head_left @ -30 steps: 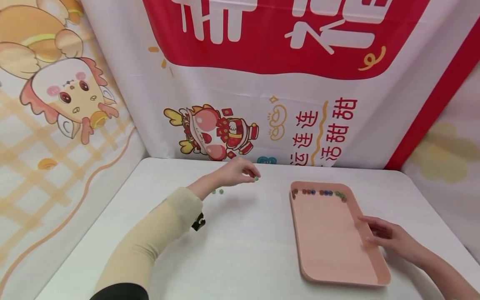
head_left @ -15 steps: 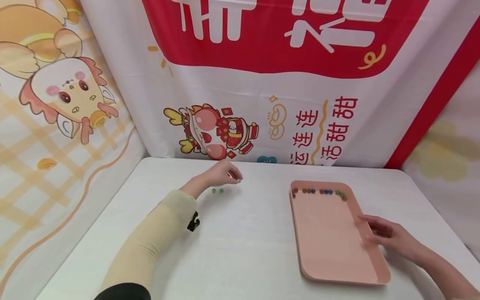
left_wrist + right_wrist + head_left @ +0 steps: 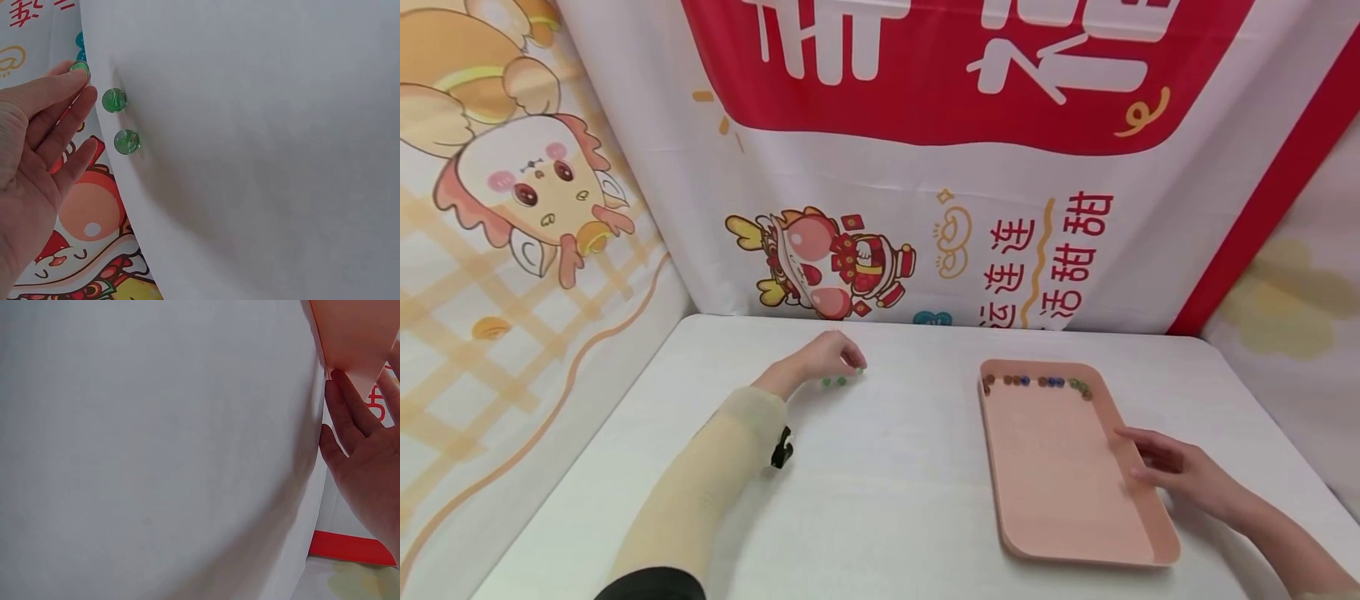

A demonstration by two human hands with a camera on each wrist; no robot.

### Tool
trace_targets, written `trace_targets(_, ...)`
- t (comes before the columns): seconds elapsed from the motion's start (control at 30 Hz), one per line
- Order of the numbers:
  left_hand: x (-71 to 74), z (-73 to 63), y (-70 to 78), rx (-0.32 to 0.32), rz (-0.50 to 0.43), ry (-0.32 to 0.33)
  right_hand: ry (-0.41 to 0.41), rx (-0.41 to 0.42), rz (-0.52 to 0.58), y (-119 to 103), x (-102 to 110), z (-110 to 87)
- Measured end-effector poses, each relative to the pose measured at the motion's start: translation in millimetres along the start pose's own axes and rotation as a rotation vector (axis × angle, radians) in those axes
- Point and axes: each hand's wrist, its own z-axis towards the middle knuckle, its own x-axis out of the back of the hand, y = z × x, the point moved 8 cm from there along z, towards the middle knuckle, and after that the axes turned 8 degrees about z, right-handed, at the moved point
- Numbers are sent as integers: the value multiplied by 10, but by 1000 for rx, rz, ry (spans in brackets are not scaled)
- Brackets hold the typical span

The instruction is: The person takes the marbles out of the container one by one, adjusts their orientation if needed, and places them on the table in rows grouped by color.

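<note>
My left hand [image 3: 827,357] pinches a green glass marble [image 3: 80,67] between thumb and fingertips, low over the far left part of the table. Right beside that hand, two more green marbles lie on the white cloth, a nearer marble [image 3: 114,100] and another marble [image 3: 127,142] in the left wrist view. My right hand [image 3: 1191,477] grips the right side of a pink tray [image 3: 1067,546], some fingertips over its rim and others against the outer wall. Along the tray's far wall sits a row of brown, blue and green marbles [image 3: 1051,382].
A white cloth covers the table [image 3: 895,467]. Behind it hangs a printed red and white banner [image 3: 970,175], and a patterned cloth [image 3: 527,333] stands along the left side. A small black device [image 3: 782,450] is at my left wrist.
My left hand has moved left with its marble, from the gap before the tray to close by the two lying marbles. My right hand and the tray have stayed in place.
</note>
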Motion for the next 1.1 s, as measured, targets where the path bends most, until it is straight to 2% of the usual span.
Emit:
trace_targets(0.1,-54,8,-37,15,-4,-16,1,-3,2,-2,-3,-1)
trace_targets(0.33,-117,-35,-69,79,-12,-38,-13,72,37,-23,-37,-6)
trace_targets(0.63,-145,-14,-66,56,23,-35,-8,24,30,-8,-21,-14)
trace_targets(0.87,-143,1,-58,42,54,-28,-3,39,20,-30,-9,-6)
trace_targets(1.1,-147,-20,-43,45,48,-32,-6,26,14,-28,-9,-7)
